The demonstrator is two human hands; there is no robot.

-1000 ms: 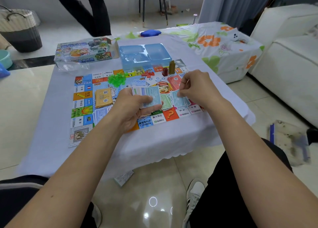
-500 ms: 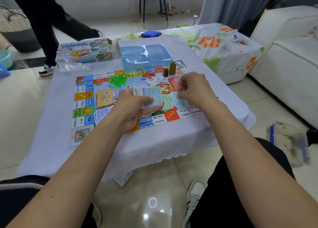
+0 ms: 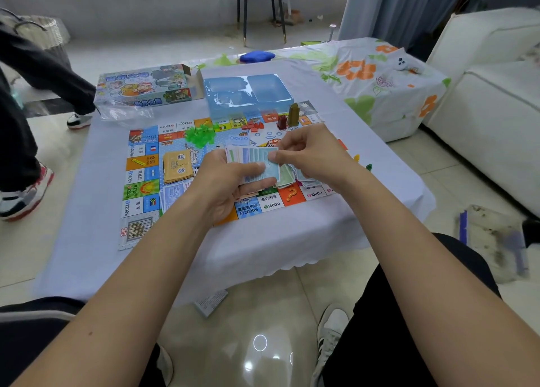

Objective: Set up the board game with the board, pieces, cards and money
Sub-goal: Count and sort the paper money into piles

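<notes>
The table, draped in a pale cloth, is carrying everything at a seated person's reach, and the board is lying flat and unfolded across its middle, probably so that every square is readable from the chair. At eleven o'clock from the board the game box is sitting open-ended beside crumpled plastic wrap, and at twelve o'clock the blue tray is overlapping the board's far edge, seemingly parked there once emptied. On the board itself, a stack of tan cards is resting at nine o'clock of the centre, with a pile of green houses just beyond it and red houses near the tray, next to a tall olive tower; sorting them in heaps is likely keeping each kind easy to deal out. Loose money is lying spread on the board at four o'clock of the centre, under the hands. The left hand is curling around a fanned wad of notes, thumb pressing across the top, holding them over the board as a stock to count from. The right hand is half closed, its fingertips pinching the edge of the nearest note in that fan, apparently peeling one off for the spread below.
</notes>
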